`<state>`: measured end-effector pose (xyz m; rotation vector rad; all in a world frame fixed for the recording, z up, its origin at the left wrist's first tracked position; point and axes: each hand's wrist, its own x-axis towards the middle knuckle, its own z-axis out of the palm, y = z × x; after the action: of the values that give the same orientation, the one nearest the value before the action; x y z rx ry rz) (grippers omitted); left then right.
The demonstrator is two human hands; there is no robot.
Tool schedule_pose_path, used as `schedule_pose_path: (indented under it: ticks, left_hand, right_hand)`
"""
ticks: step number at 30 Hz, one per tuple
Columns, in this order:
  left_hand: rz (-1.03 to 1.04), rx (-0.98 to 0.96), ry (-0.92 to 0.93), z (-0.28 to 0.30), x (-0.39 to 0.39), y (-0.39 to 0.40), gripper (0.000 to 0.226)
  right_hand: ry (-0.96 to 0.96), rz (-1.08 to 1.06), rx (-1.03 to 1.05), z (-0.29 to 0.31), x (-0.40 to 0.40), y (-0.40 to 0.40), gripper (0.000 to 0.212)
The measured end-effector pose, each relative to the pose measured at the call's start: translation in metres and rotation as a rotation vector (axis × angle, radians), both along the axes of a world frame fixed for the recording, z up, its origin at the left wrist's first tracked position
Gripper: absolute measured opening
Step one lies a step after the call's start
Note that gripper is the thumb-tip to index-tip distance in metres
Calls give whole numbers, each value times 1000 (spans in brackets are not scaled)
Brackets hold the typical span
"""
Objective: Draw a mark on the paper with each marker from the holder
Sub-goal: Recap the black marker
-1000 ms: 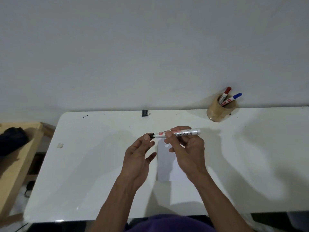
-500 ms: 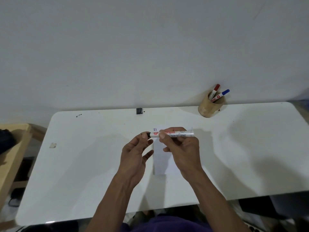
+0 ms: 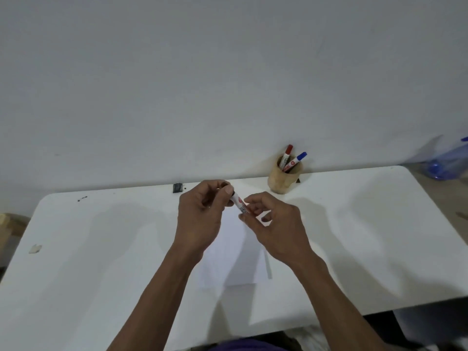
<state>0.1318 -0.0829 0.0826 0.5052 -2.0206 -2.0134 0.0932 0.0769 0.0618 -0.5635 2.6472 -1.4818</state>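
Both hands hold one white marker (image 3: 239,204) with a black cap above the white paper sheet (image 3: 233,259) on the table. My left hand (image 3: 202,216) pinches the black cap end with thumb and fingers. My right hand (image 3: 277,226) grips the barrel's lower end, most of which its fingers hide. The marker tilts from upper left to lower right. At the back of the table, against the wall, stands a round wooden holder (image 3: 283,182) with a red-capped marker (image 3: 287,154) and a blue-capped marker (image 3: 298,160) in it.
The white table (image 3: 101,249) carries a small black object (image 3: 178,187) at its far edge, dark specks (image 3: 82,198) and a pale scrap (image 3: 35,248) at the left. A blue plastic bottle (image 3: 448,160) lies beyond the right corner. Wooden furniture (image 3: 6,224) stands at the left.
The marker has swung from level to a tilt. My left hand, earlier only touching the cap with spread fingers, has closed on it. Both hands moved toward the far edge.
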Motion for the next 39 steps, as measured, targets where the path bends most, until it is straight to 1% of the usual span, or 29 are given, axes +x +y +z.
schedule_pose_path:
  ticks: [2,4,7,8,10,13,16,19,23,25,27,29,33,36,39]
  left_hand:
    - [-57,-69,-24,5,-16,21,9]
    - [-84,-71,-72,3,-31,40,9]
    - [-44,-111,-146,-12,-55,62,13]
    - [-29,-133,-171,-18,-62,68,15]
    - [-11,-173,-213,-29,-76,80,22]
    - [-12,-290,-252,-41,-96,95,37]
    - [3,-343,-266,-55,-118,108,51]
    - [-20,-401,-282,-70,-139,115,68]
    - [-46,-410,-290,-85,-163,117,85]
    - [-49,-412,-289,-89,-170,117,90]
    - [-69,-411,-262,-92,-175,116,87]
    - [-82,-403,-226,-94,-176,115,78]
    - [-82,-379,-172,-98,-177,113,63]
    - [-83,-364,-144,-100,-176,113,63]
    - [-89,-337,-134,-103,-176,112,63]
  right_hand:
    - [43,12,25,-3,-11,19,32]
    - [30,6,7,-5,-23,39,44]
    - [-7,-79,-106,-4,-47,68,67]
    - [-1,-111,-146,-3,-56,77,71]
    - [26,-171,-214,-2,-74,93,76]
    - [64,-253,-293,-2,-102,110,79]
    - [97,-324,-366,-2,-130,116,74]
    - [129,-375,-415,-5,-151,113,62]
    - [145,-372,-400,-20,-167,102,47]
    - [132,-357,-375,-29,-171,98,42]
    - [122,-346,-345,-38,-174,96,40]
    - [103,-357,-326,-46,-176,94,38]
    - [132,-395,-291,-64,-177,87,23]
    - [137,-390,-249,-75,-177,83,14]
    - [90,-394,-231,-77,-176,80,17]
